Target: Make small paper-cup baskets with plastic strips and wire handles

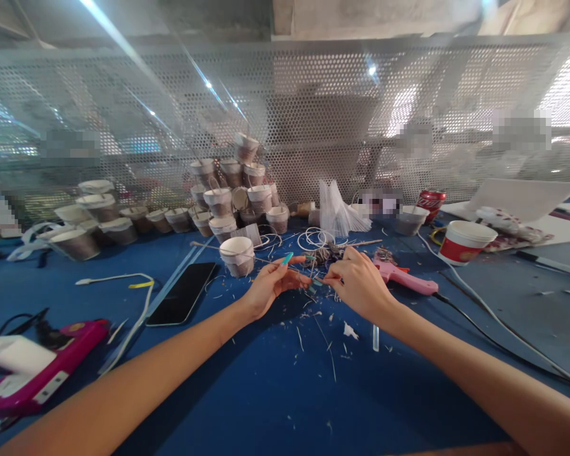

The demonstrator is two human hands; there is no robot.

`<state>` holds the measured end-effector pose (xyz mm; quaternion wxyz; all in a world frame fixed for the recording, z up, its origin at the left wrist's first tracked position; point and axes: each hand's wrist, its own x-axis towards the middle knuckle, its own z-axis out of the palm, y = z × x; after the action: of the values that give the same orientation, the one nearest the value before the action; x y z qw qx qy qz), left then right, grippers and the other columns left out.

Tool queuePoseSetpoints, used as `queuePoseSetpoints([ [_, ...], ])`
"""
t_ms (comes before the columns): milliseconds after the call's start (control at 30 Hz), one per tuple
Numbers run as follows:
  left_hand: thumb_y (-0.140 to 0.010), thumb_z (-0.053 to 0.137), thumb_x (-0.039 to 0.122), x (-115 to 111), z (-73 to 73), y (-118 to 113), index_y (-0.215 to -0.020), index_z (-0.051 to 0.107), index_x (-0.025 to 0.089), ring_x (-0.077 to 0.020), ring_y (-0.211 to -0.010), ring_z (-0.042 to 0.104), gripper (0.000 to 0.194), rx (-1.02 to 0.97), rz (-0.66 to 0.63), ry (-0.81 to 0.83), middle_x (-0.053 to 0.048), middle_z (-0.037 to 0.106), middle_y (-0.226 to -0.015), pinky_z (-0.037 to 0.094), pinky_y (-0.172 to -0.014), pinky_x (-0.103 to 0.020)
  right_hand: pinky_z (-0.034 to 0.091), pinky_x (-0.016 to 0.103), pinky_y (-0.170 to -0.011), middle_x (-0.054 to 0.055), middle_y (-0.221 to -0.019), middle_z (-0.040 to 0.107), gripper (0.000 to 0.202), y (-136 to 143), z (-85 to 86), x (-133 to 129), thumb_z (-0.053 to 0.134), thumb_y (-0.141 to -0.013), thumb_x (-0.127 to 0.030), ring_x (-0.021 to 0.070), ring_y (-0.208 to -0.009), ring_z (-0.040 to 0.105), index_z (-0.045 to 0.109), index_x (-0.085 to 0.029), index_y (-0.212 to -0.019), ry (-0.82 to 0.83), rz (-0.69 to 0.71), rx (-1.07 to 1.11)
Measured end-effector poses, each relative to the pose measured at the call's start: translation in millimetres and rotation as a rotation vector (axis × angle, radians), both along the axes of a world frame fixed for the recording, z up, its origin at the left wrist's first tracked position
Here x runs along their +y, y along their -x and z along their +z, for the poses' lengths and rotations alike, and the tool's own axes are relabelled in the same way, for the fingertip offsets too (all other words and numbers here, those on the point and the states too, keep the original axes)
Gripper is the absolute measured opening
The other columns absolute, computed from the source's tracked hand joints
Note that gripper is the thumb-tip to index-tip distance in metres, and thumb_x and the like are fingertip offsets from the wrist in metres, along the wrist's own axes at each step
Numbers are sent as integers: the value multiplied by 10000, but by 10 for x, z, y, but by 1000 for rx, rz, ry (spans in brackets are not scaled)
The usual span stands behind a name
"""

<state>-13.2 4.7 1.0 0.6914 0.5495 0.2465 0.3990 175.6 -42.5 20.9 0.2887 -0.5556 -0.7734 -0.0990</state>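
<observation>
My left hand (274, 284) is at the middle of the table, its thumb with a long teal nail raised and its fingers curled. A thin stick (204, 246) runs past a small white-rimmed cup (237, 258) to this hand and appears to be in its grip. Close on the right, my right hand (358, 278) is closed in a pinch, fingertips almost meeting the left ones. What it pinches is too small and blurred to name. Behind both hands lies a tangle of thin string (319, 254).
Stacked small cups (218, 201) stand at the back by a perforated metal screen (313, 107). A phone (183, 294) and magenta power strip (71, 348) lie left. On the right are a pink glue gun (411, 278), its cord, a red-and-white paper cup (465, 244) and a soda can (430, 206).
</observation>
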Motion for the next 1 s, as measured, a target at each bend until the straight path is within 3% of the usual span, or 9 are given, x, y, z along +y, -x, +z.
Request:
queuePoseSetpoints([
  [467,-819,493,332,4,-5,9,-1040,597,143,-179,-738,637,308,5,-13,-4,-89,699,-787,436,-795,-336,259,270,-590,11,-551,509,228,2,-1,-1,590,-706,-142,160,-678,445,484,-182,-509,-17,3,13],
  [733,-815,507,312,21,-24,10,-1023,601,137,-172,-715,632,288,-14,-4,1,-89,695,-785,442,-777,-334,301,305,-650,11,-632,613,146,-14,7,10,555,-751,-189,193,-757,457,581,-210,-609,36,36,-24],
  [1000,-823,495,316,29,-34,14,-1028,602,140,-175,-728,634,291,-15,-3,4,-87,694,-787,446,-771,-326,315,312,-632,37,-660,618,236,-22,22,4,456,-774,-106,181,-728,485,642,-216,-680,83,72,-61],
])
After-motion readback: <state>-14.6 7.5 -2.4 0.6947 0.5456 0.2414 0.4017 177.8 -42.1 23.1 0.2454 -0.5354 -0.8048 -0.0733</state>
